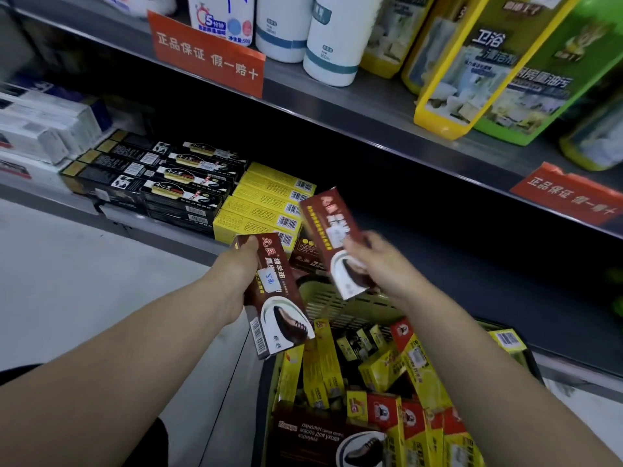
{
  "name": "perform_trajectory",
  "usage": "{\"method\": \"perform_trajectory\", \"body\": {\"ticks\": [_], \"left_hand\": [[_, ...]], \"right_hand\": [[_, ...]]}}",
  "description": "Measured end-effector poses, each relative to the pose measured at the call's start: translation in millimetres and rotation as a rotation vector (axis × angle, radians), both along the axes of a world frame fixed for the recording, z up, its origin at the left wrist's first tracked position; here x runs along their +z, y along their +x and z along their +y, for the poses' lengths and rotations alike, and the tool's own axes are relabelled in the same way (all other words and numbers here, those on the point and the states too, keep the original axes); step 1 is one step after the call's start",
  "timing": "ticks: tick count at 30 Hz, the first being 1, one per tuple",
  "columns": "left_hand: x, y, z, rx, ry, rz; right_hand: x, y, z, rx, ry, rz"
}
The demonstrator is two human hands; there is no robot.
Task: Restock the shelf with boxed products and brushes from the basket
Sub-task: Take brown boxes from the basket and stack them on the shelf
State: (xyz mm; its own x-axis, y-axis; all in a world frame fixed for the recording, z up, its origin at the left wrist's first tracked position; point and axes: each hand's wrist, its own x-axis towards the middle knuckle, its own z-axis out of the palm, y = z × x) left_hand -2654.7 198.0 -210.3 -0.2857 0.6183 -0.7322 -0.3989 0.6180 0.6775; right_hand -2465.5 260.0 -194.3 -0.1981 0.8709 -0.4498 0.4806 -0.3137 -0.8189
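Observation:
My left hand (241,274) grips a brown box with a shoe picture (276,298) by its upper end, above the basket's near-left corner. A second brown box of the same kind (332,237) is in my right hand (377,264), tilted and raised toward the lower shelf. Below both hands stands the green basket (337,308), filled with several yellow and red boxes (414,365) and one more brown box (323,436). On the lower shelf (188,237) lie stacked yellow boxes (266,203) and black boxes (161,176). No brushes are visible.
The upper shelf (337,106) carries white bottles (333,42) and yellow and green cleaner bottles (488,65), with red price signs (205,53) on its edge. White boxes (43,129) sit at the far left. The lower shelf right of the yellow boxes is dark. Grey floor lies at left.

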Motion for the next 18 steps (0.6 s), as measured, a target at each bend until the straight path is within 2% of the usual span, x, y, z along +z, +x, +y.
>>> {"method": "perform_trajectory", "body": {"ticks": [3,4,6,8,12,18], "left_hand": [[-2,-5,3,0.099,-0.011,0.066],[-2,-7,5,0.118,-0.015,0.076],[0,-9,6,0.141,-0.018,0.086],[2,-10,7,0.149,-0.017,0.087],[3,-8,8,0.153,-0.029,0.086],[8,-5,11,0.161,-0.01,0.051]], "right_hand": [[-11,25,35,0.174,0.46,-0.636],[-18,31,45,0.22,0.537,-0.774],[-34,34,59,0.293,0.546,-0.893],[-52,27,68,0.354,0.461,-0.888],[-82,15,71,0.398,0.174,-0.695],[-89,16,68,0.402,0.151,-0.618]]}}
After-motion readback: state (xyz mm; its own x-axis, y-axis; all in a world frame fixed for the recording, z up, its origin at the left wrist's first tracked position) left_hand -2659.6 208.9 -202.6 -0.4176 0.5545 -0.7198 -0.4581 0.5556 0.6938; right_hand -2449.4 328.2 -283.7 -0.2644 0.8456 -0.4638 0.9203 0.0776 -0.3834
